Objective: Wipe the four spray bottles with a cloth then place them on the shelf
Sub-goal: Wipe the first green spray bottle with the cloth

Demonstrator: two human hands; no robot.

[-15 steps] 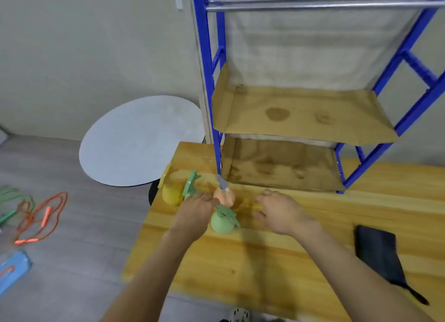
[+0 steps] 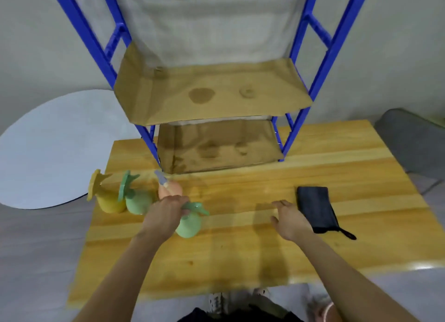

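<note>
Several small spray bottles stand at the left of the wooden table point(image 2: 240, 256): a yellow bottle point(image 2: 109, 200), a green bottle point(image 2: 138, 201), a pink bottle point(image 2: 172, 189) and a nearer green bottle point(image 2: 189, 224). My left hand point(image 2: 165, 217) grips the nearer green bottle by its neck and trigger. My right hand point(image 2: 290, 219) hovers open just left of the folded dark blue cloth point(image 2: 316, 208), apart from it. The blue-framed shelf point(image 2: 212, 97) with cardboard-lined levels stands at the table's back.
A round white table point(image 2: 48, 150) sits off the left edge. A grey chair point(image 2: 416, 138) is at the far right. The shelf's lower level point(image 2: 216, 148) rests on the table behind the bottles.
My right hand has moved right, away from the bottles, to beside the cloth. My left hand has closed on the nearer green bottle. The head camera has swung right and down.
</note>
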